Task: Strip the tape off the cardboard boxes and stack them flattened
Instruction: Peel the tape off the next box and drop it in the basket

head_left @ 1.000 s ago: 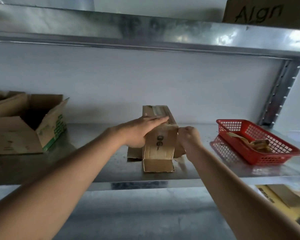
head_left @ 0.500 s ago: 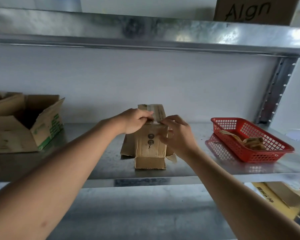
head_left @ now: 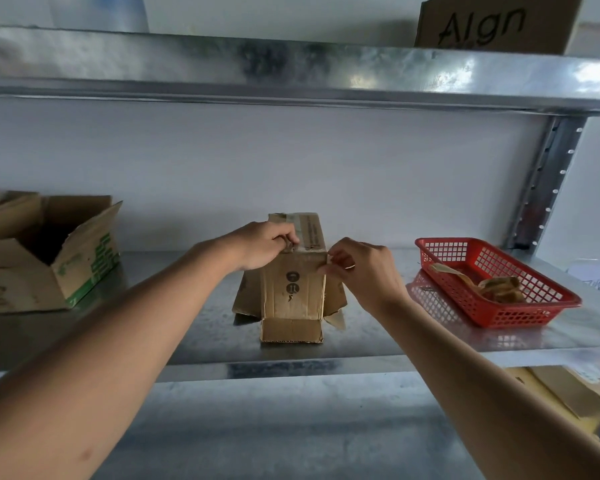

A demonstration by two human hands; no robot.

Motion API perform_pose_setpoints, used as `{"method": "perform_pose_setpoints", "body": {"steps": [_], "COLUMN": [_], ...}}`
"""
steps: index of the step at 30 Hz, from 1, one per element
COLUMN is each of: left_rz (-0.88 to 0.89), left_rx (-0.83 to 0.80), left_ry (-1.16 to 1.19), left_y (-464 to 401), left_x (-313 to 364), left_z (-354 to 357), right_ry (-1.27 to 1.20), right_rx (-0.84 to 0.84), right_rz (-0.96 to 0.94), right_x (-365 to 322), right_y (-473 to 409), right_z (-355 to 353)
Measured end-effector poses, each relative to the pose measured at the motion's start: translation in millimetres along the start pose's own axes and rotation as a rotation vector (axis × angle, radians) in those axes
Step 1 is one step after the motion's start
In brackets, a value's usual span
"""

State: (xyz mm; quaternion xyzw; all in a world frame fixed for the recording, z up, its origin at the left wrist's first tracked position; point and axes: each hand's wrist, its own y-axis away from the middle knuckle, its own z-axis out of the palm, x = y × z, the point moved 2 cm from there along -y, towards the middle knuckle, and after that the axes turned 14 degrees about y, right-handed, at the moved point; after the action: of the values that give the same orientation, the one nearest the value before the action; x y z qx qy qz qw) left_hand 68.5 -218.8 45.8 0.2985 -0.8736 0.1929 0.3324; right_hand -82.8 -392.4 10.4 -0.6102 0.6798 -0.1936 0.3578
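A small brown cardboard box [head_left: 293, 289] stands in the middle of the metal shelf [head_left: 201, 327] with its bottom flaps splayed out on the shelf. Clear tape [head_left: 300, 221] runs along its top. My left hand [head_left: 264, 245] grips the box's top left edge with curled fingers. My right hand [head_left: 361, 268] pinches a loose end of tape [head_left: 329, 260] at the box's upper right corner.
A larger open cardboard box [head_left: 45, 254] with green print sits at the left. At the right stands a red plastic basket [head_left: 499, 282] holding crumpled tape strips [head_left: 496, 284]. A brown box [head_left: 496, 24] stands on the upper shelf; flat cardboard [head_left: 568, 393] lies below right.
My left hand went from lying flat on the box top to gripping its top left edge. My right hand shifted from the box's right side to its upper right corner, pinching tape.
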Motion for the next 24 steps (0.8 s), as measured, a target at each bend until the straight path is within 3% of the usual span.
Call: {"method": "perform_pose_setpoints", "body": {"steps": [3,5,10,15,19,24], "left_rz": [0.015,0.006,0.091,0.176,0.213,0.184], "left_rx": [-0.009,-0.048,-0.055,-0.026,0.007,0.083], "left_ry": [-0.028,-0.029,-0.156,-0.295,-0.421,-0.483], "left_y": [3,7,16,15,11,5], "left_x": [6,8,6,1,7,12], "left_z": [3,4,11,15,22,34], "right_ry": [-0.080,-0.068,0.033,0.421,0.577,0.503], "right_rx": [-0.033,-0.047,-0.054,-0.093,-0.088,0.141], "right_rz": [0.151,0.133,-0.040,-0.409,-0.434,-0.364], "right_x": [4,3,1,-2,-4,-10], "right_y": [0,0,0,-16,-20,-4], "right_z": [5,7,1,-21,-32,-37]}}
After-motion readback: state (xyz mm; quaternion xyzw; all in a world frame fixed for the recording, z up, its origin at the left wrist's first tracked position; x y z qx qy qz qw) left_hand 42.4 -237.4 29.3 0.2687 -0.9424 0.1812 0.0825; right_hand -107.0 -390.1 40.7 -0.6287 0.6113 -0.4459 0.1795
